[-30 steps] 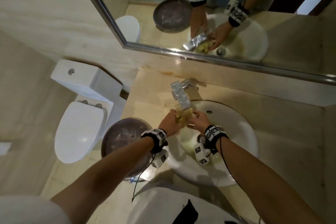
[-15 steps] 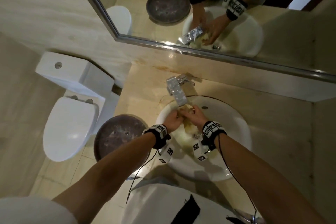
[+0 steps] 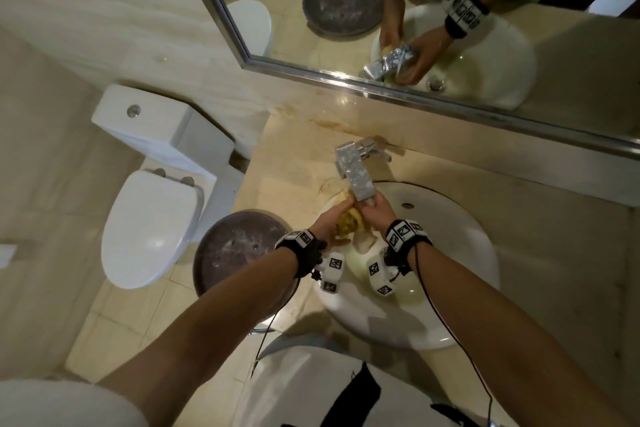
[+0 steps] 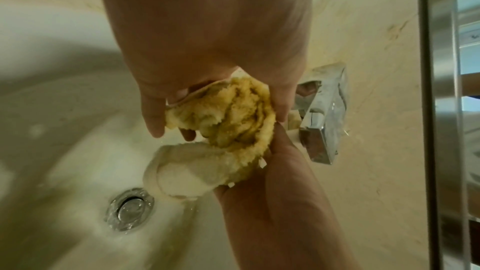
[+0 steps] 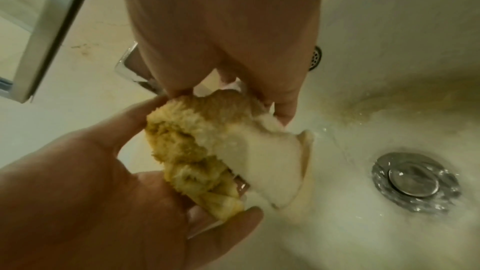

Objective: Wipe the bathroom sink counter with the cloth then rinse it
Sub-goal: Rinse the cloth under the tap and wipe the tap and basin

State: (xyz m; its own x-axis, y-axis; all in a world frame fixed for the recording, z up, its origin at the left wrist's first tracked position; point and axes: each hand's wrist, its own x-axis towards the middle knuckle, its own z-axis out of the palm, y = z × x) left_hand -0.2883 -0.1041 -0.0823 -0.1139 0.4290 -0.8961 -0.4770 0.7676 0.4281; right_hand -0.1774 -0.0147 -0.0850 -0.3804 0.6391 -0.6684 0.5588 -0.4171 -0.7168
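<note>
A wet, bunched yellow cloth [image 3: 349, 225] is held over the white sink basin [image 3: 460, 253], just under the chrome faucet spout [image 3: 360, 180]. My left hand [image 3: 327, 222] grips its left side, with thumb and fingers curled round the wad [image 4: 228, 114]. My right hand [image 3: 377, 213] pinches the other side [image 5: 207, 141]. A paler end of the cloth [image 4: 187, 171] hangs toward the drain [image 4: 130, 208]. Wet streaks and yellowish water lie in the basin [image 5: 363, 100]. The beige counter [image 3: 298, 163] surrounds the basin.
The mirror [image 3: 450, 28] with its metal frame runs along the wall behind the faucet. A dark round bin [image 3: 239, 246] stands on the floor left of the counter, with a white toilet [image 3: 152, 218] beyond it. The overflow hole [image 3: 407, 205] sits in the basin's back wall.
Both hands stay under the spout and keep working the cloth. More of the yellow wad now shows between them, and a pale end hangs down.
</note>
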